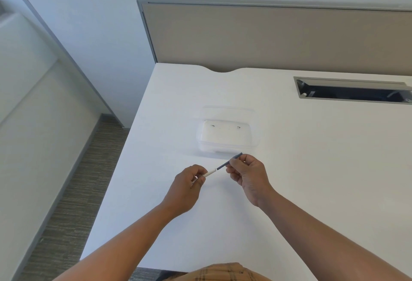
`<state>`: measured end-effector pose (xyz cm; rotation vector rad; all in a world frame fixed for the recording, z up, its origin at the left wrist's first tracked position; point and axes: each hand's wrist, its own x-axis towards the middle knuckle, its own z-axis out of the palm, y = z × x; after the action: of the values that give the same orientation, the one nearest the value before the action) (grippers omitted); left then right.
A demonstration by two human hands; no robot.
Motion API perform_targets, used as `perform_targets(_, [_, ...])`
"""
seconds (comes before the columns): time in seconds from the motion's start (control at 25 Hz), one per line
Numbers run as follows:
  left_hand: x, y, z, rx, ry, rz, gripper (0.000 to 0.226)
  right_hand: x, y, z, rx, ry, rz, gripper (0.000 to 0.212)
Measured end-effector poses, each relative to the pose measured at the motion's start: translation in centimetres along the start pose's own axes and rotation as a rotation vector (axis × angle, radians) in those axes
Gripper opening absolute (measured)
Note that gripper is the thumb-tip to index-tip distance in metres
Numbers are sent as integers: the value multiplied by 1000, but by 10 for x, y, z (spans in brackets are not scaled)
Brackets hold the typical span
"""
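Above the white desk (289,169) I hold a pen between both hands. My left hand (189,182) pinches the white barrel (210,172) at its lower left end. My right hand (247,173) pinches the dark grey cap (225,164), which points up and to the right. Barrel and cap lie in one line and meet at a thin seam between the hands. A clear plastic box (227,137) sits on the desk just beyond the hands, its inside looking white; whether it has a lid on I cannot tell.
A grey cable slot (352,90) is cut into the desk at the back right. A beige partition panel (267,35) stands along the desk's far edge. The desk's left edge drops to grey carpet (73,202).
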<state>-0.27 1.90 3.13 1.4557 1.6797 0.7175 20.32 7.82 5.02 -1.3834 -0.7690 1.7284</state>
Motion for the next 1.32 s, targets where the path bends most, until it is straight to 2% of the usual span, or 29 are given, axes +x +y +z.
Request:
perform_targets(0.2, [0, 7, 1, -17, -11, -8, 17, -3, 2, -2, 78, 4, 34, 9])
perform_targets(0.84, [-4, 13, 0, -41, -26, -23, 17, -5, 0, -2, 117, -7, 34, 7])
perform_targets(1.04, [-3, 17, 1, -38, -21, -21, 15, -7, 0, -3, 76, -25, 18, 6])
perform_targets(1.2, [-2, 20, 3, -49, -25, -12, 14, -12, 2, 1, -55, -123, -33, 4])
perform_targets(1.32, [0, 20, 2, -58, -9, -23, 14, -14, 4, 2, -104, -129, -72, 11])
